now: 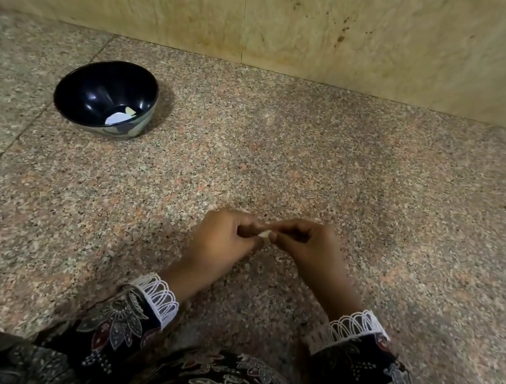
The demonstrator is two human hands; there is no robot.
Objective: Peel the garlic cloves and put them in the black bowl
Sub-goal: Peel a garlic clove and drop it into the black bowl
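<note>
**Garlic peeling: at least one clove in, another on the go**

The glossy black round bowl (pixel 106 93) is my landmark here, sitting on the speckled pinkish granite counter (pixel 378 196). Inside it, down at the bottom, there's a pale peeled garlic clove (pixel 130 110) next to a whitish patch that could be glare or more garlic, can't tell.

Well off to the right of the bowl and nearer the person, both hands meet over the counter. The left hand (pixel 223 240) and right hand (pixel 306 244) have their fingers curled in, pinching a small pale garlic clove (pixel 264 234) between them. Looks to me like the peeling is underway, though how much skin is left on it is hidden by the fingers.

No other loose cloves visible, so can't say how many remain.
</note>
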